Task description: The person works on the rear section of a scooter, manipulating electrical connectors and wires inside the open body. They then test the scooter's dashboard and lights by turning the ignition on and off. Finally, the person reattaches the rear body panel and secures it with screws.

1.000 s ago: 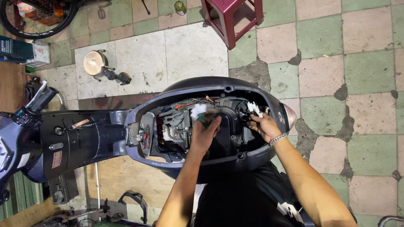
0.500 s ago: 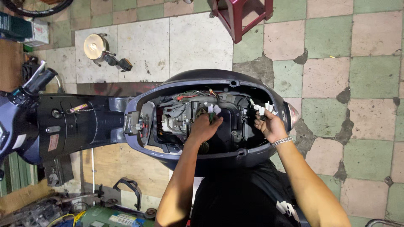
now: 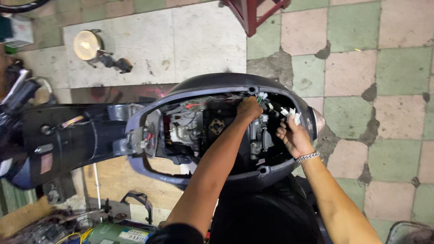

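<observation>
Since earlier frame: left hand (image 3: 249, 108) moved farther, right, to far rim of open dark-blue scooter body (image 3: 212, 86); fingers curled on wiring there. Right hand (image 3: 296, 135), silver bracelet, pinches white plastic connectors (image 3: 291, 114) near tail. Advice: steady harness, pull plugs not wires.

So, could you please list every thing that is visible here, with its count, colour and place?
scooter: one, dark blue-grey, seat compartment open, middle of view
white connectors: a few, white, at the scooter's rear, by the right hand
tail lamp: one, pale, rear end of the scooter
round headlamp: one, cream, on the floor, upper left
stool: one, dark red, top edge
tiled floor: green and pink squares, cracked
bracelet: one, silver, right wrist
left hand: inside the compartment, near wires
right hand: at the connectors
</observation>
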